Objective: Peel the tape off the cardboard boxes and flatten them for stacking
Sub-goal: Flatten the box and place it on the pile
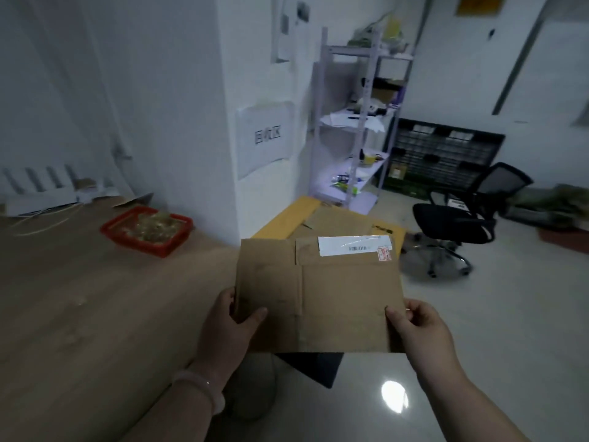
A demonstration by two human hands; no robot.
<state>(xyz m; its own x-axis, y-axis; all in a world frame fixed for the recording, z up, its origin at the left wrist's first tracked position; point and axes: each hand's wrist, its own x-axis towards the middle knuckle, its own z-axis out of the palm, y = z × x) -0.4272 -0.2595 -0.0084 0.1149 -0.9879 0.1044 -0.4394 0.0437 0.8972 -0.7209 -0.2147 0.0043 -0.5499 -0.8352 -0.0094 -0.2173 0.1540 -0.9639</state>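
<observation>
A red basket [134, 242] filled with something pale and crumpled sits on the wooden desk [79, 314]. A paper sign [266, 138] hangs on the white pillar. Beyond it stands a cluttered metal shelf rack [360, 122], with a black pallet [446, 154] leaning against the wall and a black office chair [462, 218] on the glossy floor [478, 314].

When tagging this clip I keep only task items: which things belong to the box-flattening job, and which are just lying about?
Job: flattened cardboard box, held by left hand and right hand; its white shipping label; flat cardboard pile beyond; red basket, possibly of peeled tape.
Lying about: black office chair; metal shelf rack; paper wall sign.
</observation>
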